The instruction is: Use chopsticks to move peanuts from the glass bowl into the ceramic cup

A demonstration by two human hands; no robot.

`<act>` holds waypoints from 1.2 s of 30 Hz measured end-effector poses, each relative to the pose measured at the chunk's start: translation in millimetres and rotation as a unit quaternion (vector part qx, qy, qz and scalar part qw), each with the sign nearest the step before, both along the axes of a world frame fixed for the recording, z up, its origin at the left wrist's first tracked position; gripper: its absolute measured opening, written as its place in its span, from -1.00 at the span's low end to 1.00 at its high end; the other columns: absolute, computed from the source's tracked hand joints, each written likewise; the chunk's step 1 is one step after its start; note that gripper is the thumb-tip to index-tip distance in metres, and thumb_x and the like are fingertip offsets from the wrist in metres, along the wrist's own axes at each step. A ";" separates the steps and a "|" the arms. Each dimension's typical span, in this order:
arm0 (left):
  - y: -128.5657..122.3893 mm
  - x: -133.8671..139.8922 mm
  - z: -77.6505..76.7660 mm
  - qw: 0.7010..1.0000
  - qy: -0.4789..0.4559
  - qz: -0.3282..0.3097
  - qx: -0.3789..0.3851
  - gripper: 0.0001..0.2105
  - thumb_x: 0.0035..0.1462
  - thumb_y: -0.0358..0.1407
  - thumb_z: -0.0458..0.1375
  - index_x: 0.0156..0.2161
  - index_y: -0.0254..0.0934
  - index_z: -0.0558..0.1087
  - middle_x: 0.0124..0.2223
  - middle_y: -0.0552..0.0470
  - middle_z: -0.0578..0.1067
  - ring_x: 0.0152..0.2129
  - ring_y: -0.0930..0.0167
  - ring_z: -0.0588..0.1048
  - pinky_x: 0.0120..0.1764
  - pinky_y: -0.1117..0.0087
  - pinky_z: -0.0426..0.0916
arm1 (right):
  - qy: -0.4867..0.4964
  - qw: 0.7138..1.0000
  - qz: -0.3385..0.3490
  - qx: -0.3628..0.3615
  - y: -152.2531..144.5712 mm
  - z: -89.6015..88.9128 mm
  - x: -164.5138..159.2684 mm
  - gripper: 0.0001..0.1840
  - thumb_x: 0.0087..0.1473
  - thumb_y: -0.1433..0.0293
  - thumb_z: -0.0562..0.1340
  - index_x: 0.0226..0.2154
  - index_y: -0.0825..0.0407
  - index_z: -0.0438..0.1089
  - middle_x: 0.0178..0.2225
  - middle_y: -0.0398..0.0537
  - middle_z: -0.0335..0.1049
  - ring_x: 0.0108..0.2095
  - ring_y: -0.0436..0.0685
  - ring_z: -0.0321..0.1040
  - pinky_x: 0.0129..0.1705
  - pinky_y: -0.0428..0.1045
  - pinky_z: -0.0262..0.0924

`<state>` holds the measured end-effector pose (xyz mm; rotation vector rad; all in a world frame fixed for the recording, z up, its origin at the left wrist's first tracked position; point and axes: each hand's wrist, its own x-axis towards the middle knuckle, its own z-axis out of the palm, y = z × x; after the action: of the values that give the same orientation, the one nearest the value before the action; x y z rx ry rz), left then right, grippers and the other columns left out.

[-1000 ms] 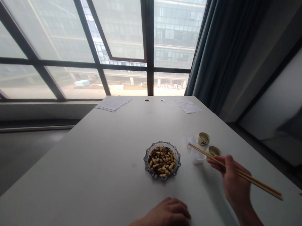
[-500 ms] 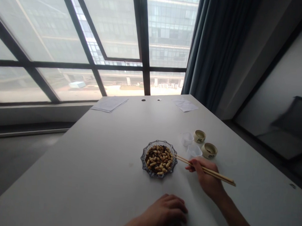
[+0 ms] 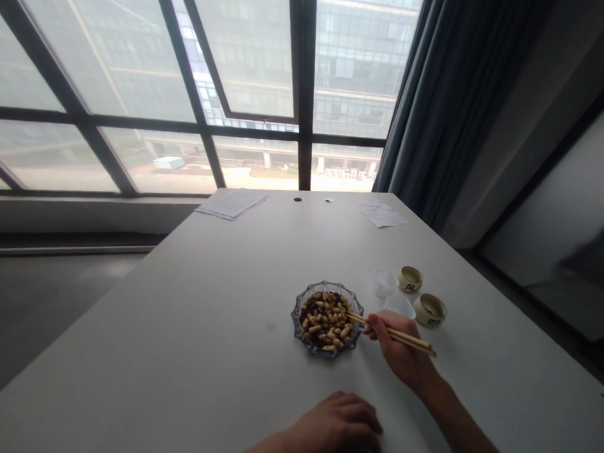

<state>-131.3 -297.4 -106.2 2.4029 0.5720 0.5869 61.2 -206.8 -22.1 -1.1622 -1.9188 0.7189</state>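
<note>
Where a window (image 3: 353,68) spanned the far side, a dark curtain (image 3: 437,112) hung at its right and a white surface (image 3: 216,356) reached toward its foot. Papers (image 3: 233,203) lay near the surface's far left corner, more sheets (image 3: 382,213) near the right one. Closer, a glass bowl (image 3: 296,323) stood upright. Nearer the person, the left hand (image 3: 336,425) rested palm down, fingers loosely bent; whether it held anything underneath could not be told. The right hand (image 3: 401,354) was beside the bowl, its fingers closed. Beyond it were two clear tubs (image 3: 384,283), the nearer partly hidden, and to their right two cups (image 3: 410,280). Chopsticks (image 3: 412,341), gripped in the right hand, crossed the bowl's right rim, tips at the peanuts (image 3: 328,321) lying inside among dark bits.
</note>
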 end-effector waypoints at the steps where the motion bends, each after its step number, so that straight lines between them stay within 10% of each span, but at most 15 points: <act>1: 0.3 0.1 -0.3 1.000 0.001 -0.001 0.001 -0.87 0.28 -0.32 0.23 -0.07 -0.15 0.48 0.09 0.02 0.60 0.14 0.32 0.50 0.19 0.31 0.32 | -0.001 1.000 0.000 0.003 0.1 -1.1 -0.9 -0.50 0.41 0.13 0.10 -0.42 0.03 0.54 -0.42 -0.03 0.58 -0.40 0.14 0.53 -0.29 0.00 0.35; 14: 1.4 0.0 -3.0 1.000 0.012 -0.004 -0.003 -0.89 0.31 -0.31 0.22 -0.07 -0.14 0.49 0.08 0.03 0.60 0.14 0.33 0.50 0.18 0.33 0.33 | 0.191 0.973 -0.126 -0.001 -17.5 -9.6 26.7 -0.53 0.31 0.04 0.22 -0.30 0.07 0.62 -0.38 0.11 0.66 -0.39 0.25 0.64 -0.30 0.04 0.55; 26: 0.3 -0.8 -4.3 1.000 0.000 0.004 -0.010 -0.84 0.27 -0.35 0.22 -0.06 -0.13 0.51 0.07 0.01 0.61 0.13 0.31 0.51 0.17 0.32 0.36 | 0.384 0.842 -0.373 0.061 -17.1 -28.0 126.0 -0.44 0.20 -0.03 0.31 -0.35 0.19 0.56 -0.44 0.08 0.62 -0.47 0.14 0.61 -0.34 -0.05 0.54; 36: -1.2 -1.2 -1.6 1.000 -0.009 0.007 -0.013 -0.76 0.18 -0.43 0.23 -0.05 -0.13 0.49 0.06 0.03 0.61 0.12 0.33 0.50 0.20 0.32 0.34 | 0.358 0.855 -0.375 0.003 -21.3 -58.8 131.1 -0.37 0.13 -0.11 0.32 -0.34 0.19 0.55 -0.41 0.13 0.62 -0.42 0.17 0.61 -0.37 -0.04 0.53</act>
<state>-132.5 -298.6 -107.8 2.3674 0.5864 0.6036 192.3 -228.1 -80.9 -1.2676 -0.7487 0.5745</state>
